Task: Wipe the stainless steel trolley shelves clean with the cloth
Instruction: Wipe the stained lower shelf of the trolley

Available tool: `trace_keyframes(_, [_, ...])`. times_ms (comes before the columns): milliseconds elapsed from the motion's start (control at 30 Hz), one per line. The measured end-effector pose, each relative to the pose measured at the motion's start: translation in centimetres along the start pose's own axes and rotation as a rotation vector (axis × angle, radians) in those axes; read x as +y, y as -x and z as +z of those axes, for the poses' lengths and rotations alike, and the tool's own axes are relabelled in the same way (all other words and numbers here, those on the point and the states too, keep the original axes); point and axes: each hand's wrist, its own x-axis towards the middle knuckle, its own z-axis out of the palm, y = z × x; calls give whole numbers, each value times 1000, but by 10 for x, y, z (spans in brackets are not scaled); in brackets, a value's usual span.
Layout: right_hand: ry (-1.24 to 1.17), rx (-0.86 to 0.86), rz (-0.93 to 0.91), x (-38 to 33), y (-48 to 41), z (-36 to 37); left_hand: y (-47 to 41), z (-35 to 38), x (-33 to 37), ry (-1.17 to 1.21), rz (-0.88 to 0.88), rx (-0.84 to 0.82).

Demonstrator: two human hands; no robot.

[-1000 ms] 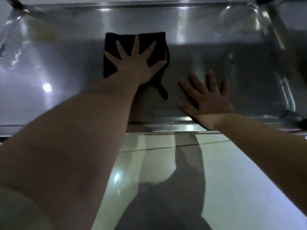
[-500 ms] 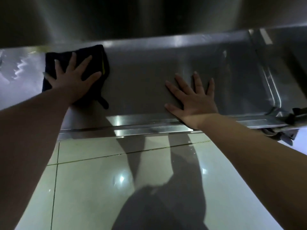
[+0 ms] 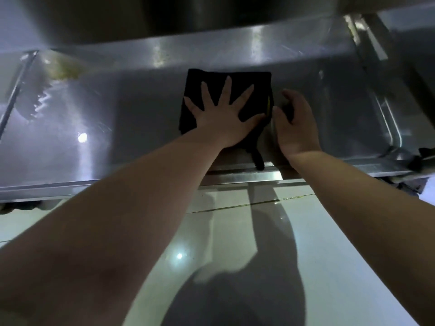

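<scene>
A folded black cloth [image 3: 256,83] lies on the stainless steel trolley shelf [image 3: 117,118], near the middle and toward the back wall. My left hand [image 3: 226,118] presses flat on the cloth with its fingers spread wide. My right hand [image 3: 296,123] stands on its edge right beside the cloth's right side, fingers curled and thumb at the cloth's edge. A dark patch sits between thumb and fingers, and I cannot tell whether it is cloth or shadow. A strip of the cloth hangs over the shelf's front rim [image 3: 164,183].
A yellowish smear [image 3: 63,69] marks the shelf's back left corner. The trolley's upright post [image 3: 367,38] rises at the back right, and an upper shelf [image 3: 188,15] overhangs. A dark object [image 3: 414,158] sits at the front right corner. Glossy floor tiles [image 3: 235,231] lie below.
My left hand slid the cloth from the shelf's left back toward the middle. My right hand lifted off its flat rest on the shelf and curled up against the cloth's right edge.
</scene>
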Motion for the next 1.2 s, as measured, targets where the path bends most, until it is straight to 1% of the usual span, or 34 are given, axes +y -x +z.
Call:
trace_keyframes(67, [70, 18, -9, -9, -11, 2, 15, 1, -3, -28, 29, -30])
trace_keyframes(100, [135, 2, -24, -15, -20, 5, 19, -2, -5, -23, 35, -15])
trace_keyframes(167, [304, -92, -7, -27, -39, 12, 17, -14, -13, -8, 24, 116])
trace_keyframes(200, [389, -166, 29, -33, -47, 16, 12, -23, -19, -12, 5, 194])
trace_keyframes(233, [462, -239, 65, -38, -52, 21, 5, -30, -26, -21, -20, 233])
trace_keyframes(267, [515, -282, 79, -42, -56, 25, -1, -37, -34, -32, -34, 222])
trace_keyframes(300, [549, -288, 67, -45, -58, 28, -6, -42, -40, -47, -29, 176])
trace_keyframes(367, [583, -256, 0, -51, -58, 31, -11, -44, -48, -61, 22, 88])
trace_keyframes(400, [595, -252, -39, -54, -56, 31, -11, -45, -50, -50, 40, 90])
trace_keyframes(500, [641, -277, -173, -61, -45, 22, -6, -46, -53, -121, 58, 205])
trace_keyframes(567, [643, -288, -251, -68, -29, 13, 2, -52, -59, -166, 86, 250])
trace_keyframes(633, [635, -279, -315, -78, -11, 4, 17, -61, -69, -41, 83, 302])
trace_keyframes(700, [626, -275, -327, -91, 7, -7, 46, -68, -76, 68, 90, 350])
trace_keyframes(767, [587, -287, -326, -102, 28, -20, 84, -71, -83, 52, 151, 388])
trace_keyframes(833, [546, -318, -406, -113, 52, -30, 125, -76, -92, 9, 245, 405])
trace_keyframes(900, [589, -409, -474, -127, 73, -33, 157, -86, -102, -43, 306, 466])
trace_keyframes(933, [606, -466, -463, -136, 82, -33, 172, -95, -106, -69, 313, 447])
trace_keyframes(967, [613, -525, -432, -146, 90, -33, 186, -105, -108, -90, 312, 383])
trace_keyframes(1067, [563, -673, -348, -190, 114, -39, 230, -141, -116, -226, 246, 92])
trace_keyframes(1100, [535, -702, -337, -208, 123, -43, 245, -157, -121, -248, 209, 33])
trace_keyframes(1200, [494, -796, -337, -274, 146, -61, 290, -218, -137, -281, 141, -18])
